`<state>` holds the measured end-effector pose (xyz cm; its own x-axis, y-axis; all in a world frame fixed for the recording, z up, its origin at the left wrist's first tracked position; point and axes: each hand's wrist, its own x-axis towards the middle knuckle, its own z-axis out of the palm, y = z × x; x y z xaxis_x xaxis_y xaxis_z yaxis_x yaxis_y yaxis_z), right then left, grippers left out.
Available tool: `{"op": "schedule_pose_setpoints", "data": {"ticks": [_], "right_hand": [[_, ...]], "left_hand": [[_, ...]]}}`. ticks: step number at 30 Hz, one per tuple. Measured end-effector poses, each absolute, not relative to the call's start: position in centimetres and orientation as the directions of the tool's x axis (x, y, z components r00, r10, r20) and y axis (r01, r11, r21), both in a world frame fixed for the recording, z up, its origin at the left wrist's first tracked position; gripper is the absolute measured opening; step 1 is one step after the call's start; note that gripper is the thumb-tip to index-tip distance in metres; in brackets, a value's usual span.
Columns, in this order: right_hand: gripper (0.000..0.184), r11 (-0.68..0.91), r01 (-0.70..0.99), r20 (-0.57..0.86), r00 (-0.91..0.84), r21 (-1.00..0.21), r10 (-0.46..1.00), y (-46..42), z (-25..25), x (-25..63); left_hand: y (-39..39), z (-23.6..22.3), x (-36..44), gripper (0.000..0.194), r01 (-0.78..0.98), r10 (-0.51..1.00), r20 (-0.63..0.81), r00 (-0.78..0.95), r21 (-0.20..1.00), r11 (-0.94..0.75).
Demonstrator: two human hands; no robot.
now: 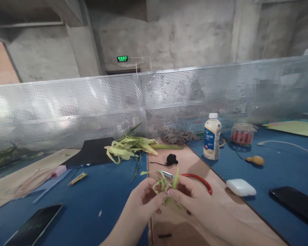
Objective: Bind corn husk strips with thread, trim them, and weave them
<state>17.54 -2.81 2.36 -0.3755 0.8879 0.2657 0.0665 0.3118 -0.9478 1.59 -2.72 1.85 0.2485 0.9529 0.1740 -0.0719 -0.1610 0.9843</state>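
Both hands meet over the light board in the middle of the table, fingers pinched around a small bundle of green corn husk strips (163, 184). My left hand (146, 198) grips it from the left, thumb pressed inward. From the other side my right hand (192, 196) holds it, its thumb tip close to the left one. Strip ends stick out above the fingers. Just behind the hands lie scissors with a red handle (204, 180), partly covered by the right hand. A small black yarn ball (172, 159) sits farther back.
A pile of corn husks (130, 147) lies at the back beside grey twine (179, 136). To the right stand a milk bottle (212, 136), a clear tub (242, 134), a white case (240, 187) and a dark phone (296, 203). Another phone (34, 225) rests at left. A perforated metal screen (97, 112) closes off the back.
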Motion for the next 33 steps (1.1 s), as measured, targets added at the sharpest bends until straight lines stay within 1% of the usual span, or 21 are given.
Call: {"op": "schedule_pose_setpoints", "data": {"ticks": [4,7,11,13,15,17,20,21,23,25,27,30,33], "right_hand": [[0.019,0.26,0.142,0.197,-0.35,-0.955,0.916,-2.8,2.4,17.5],[0.018,0.259,0.134,0.193,-0.375,-0.957,0.907,-2.8,2.0,17.3],[0.027,0.171,0.09,0.125,-0.383,-0.981,0.915,-2.9,1.2,16.9],[0.031,0.115,0.087,0.079,-0.345,-0.989,0.935,-3.0,1.2,16.9],[0.031,0.085,0.09,0.057,-0.273,-0.992,0.96,-3.1,1.4,17.1],[0.032,0.076,0.058,0.061,-0.228,-0.995,0.972,-3.3,1.9,17.3],[0.042,0.087,-0.068,0.105,-0.327,-0.994,0.939,-3.4,2.6,17.6],[0.045,0.112,-0.08,0.133,-0.353,-0.99,0.926,-3.4,2.8,17.7],[0.043,0.202,-0.015,0.194,-0.366,-0.979,0.91,-3.3,3.0,17.8],[0.032,0.27,0.091,0.223,-0.348,-0.959,0.91,-3.3,2.9,17.9],[0.021,0.324,0.175,0.257,-0.321,-0.93,0.912,-3.3,2.8,18.0],[0.02,0.444,0.308,0.345,-0.325,-0.842,0.881,-3.3,2.7,18.3],[0.02,0.585,0.38,0.433,-0.415,-0.717,0.8,-3.2,3.1,18.7]], "left_hand": [[-3.1,1.2,1.9,0.03,-0.109,0.926,0.225,0.304,0.974,-0.2],[-3.3,0.9,2.0,0.025,-0.088,0.936,0.231,0.267,0.973,-0.215],[-3.1,1.3,1.8,0.018,-0.035,0.947,0.202,0.249,0.979,-0.2],[-2.8,1.6,1.6,0.016,-0.014,0.956,0.169,0.24,0.985,-0.17],[-2.5,1.7,1.3,0.018,-0.056,0.976,0.12,0.182,0.992,-0.112],[-2.2,1.6,1.1,0.021,-0.156,0.99,0.067,0.122,0.987,-0.048],[-1.8,1.3,0.9,0.02,-0.293,0.996,0.01,0.083,0.956,0.015],[-1.8,1.3,0.8,0.019,-0.32,0.997,-0.01,0.081,0.947,0.035],[-1.7,1.2,0.8,0.018,-0.354,0.996,-0.05,0.068,0.932,0.071],[-1.8,1.3,0.9,0.018,-0.364,0.994,-0.079,0.08,0.926,0.103],[-2.0,1.6,1.0,0.019,-0.354,0.991,-0.079,0.107,0.928,0.112],[-2.4,2.0,1.3,0.019,-0.308,0.984,-0.05,0.171,0.946,0.102],[-2.5,1.9,1.5,0.023,-0.237,0.964,-0.037,0.262,0.966,0.102]]}}
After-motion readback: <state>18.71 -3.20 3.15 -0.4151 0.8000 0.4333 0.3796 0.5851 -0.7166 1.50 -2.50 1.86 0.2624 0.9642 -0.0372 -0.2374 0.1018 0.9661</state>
